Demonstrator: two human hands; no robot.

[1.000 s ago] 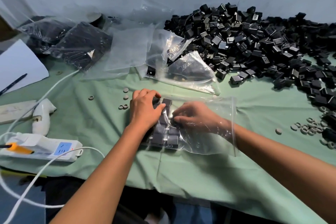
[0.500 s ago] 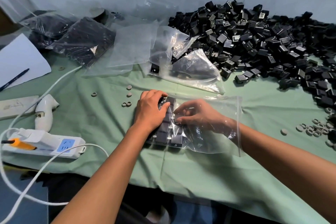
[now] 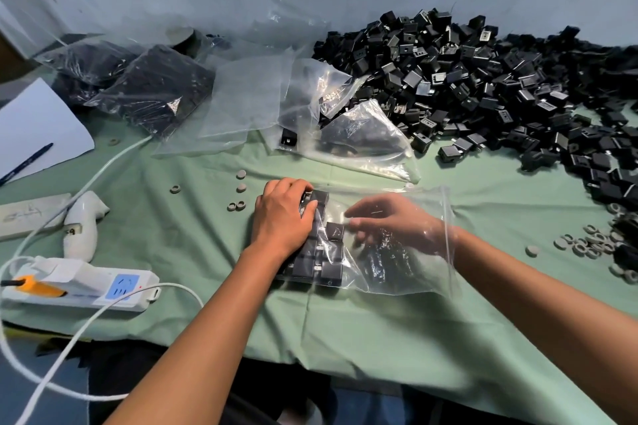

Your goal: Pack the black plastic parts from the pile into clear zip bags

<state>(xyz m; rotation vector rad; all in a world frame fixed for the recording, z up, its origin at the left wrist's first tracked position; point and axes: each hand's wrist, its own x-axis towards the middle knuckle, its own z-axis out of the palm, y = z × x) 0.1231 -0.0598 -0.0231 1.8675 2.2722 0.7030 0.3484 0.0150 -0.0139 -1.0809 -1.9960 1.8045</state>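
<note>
clear zip bag point(image 3: 407, 272) holds black parts point(image 3: 321, 259); both hands on it.

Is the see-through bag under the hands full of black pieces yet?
Not full. In the clear bag black parts lie in rows only at the left end; the right hand is inside the rest.

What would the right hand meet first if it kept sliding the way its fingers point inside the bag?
Probably the black parts packed in rows at the closed end of the clear zip bag. The right hand points leftward at them; the left hand presses there from outside. The gap is blurred.
</note>
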